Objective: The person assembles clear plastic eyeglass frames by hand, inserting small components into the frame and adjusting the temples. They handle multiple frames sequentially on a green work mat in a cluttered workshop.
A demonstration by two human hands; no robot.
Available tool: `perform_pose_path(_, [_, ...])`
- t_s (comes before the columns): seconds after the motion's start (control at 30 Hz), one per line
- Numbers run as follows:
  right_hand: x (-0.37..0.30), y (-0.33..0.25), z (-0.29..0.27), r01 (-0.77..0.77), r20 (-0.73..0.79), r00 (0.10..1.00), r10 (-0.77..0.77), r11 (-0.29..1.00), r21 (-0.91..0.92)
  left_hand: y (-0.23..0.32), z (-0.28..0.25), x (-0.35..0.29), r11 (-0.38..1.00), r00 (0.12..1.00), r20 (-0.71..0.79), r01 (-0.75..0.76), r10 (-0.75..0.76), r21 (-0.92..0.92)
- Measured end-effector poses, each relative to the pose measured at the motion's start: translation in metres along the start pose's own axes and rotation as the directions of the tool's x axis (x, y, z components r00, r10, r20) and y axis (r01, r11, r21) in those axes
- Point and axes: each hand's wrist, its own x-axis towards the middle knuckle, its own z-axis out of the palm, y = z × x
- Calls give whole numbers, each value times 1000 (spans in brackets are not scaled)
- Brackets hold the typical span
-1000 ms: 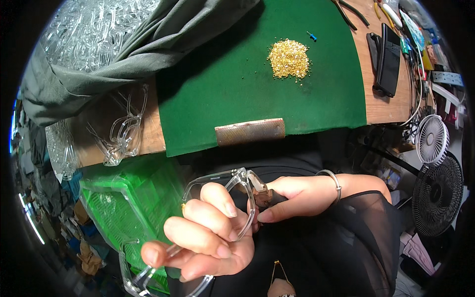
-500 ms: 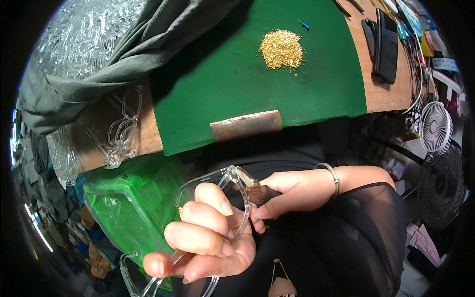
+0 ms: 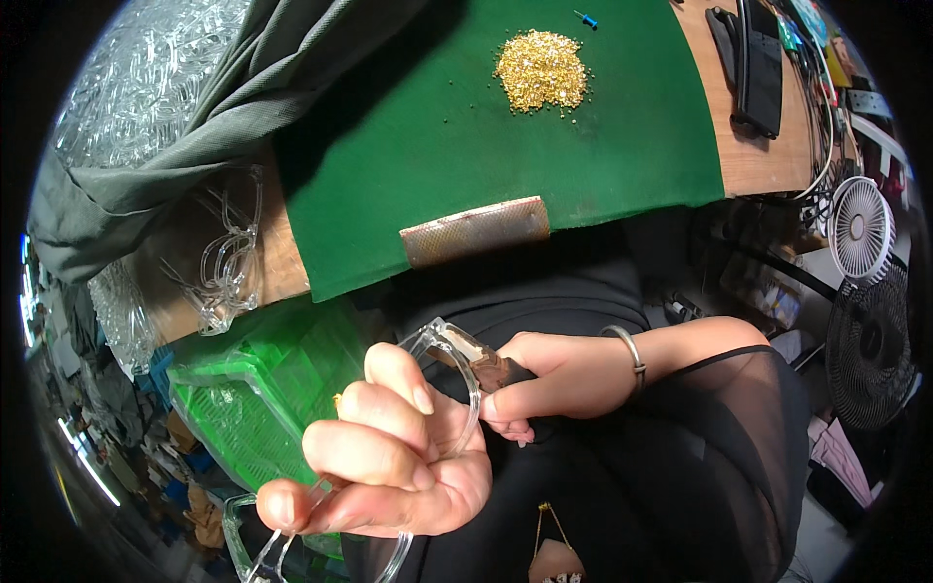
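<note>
My left hand (image 3: 389, 452) has its fingers curled around a clear plastic eyeglass frame (image 3: 473, 389). One part of the frame shows beyond the fingertips, and other clear parts hang below the thumb. In my right hand (image 3: 573, 374) is a plier-like tool with a metal head and dark handle (image 3: 483, 360). Its head is against the upper corner of the eyeglass frame; the exact contact point is too small to make out. Both hands are over my lap, in front of the table edge. A small gold-coloured bit (image 3: 337, 399) shows beside my left fingers.
A green mat (image 3: 389, 175) bears a pile of tiny gold-coloured metal pieces (image 3: 541, 73) and a blue pin (image 3: 586, 19). At its front edge sits a textured metal plate (image 3: 474, 231). Left are clear frames (image 3: 228, 272), grey cloth (image 3: 194, 165) and a green crate (image 3: 224, 379); right, a phone (image 3: 760, 73) and white fan (image 3: 862, 228).
Both hands have shifted slightly left and up in the picture, together with the eyeglass frame and the tool. The table has slid upward and left in view. Both grips look the same.
</note>
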Motion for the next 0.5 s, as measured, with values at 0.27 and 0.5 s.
perform_pose_path(0.27, [-5,-16,1,-195,4,981,196,978,78,-7,2,-2,994,989,-130,-82,72,-73])
perform_pose_path(0.5, [-6,-10,3,-147,-22,988,153,975,169,-5,6,-1,998,994,-106,-37,32,-41])
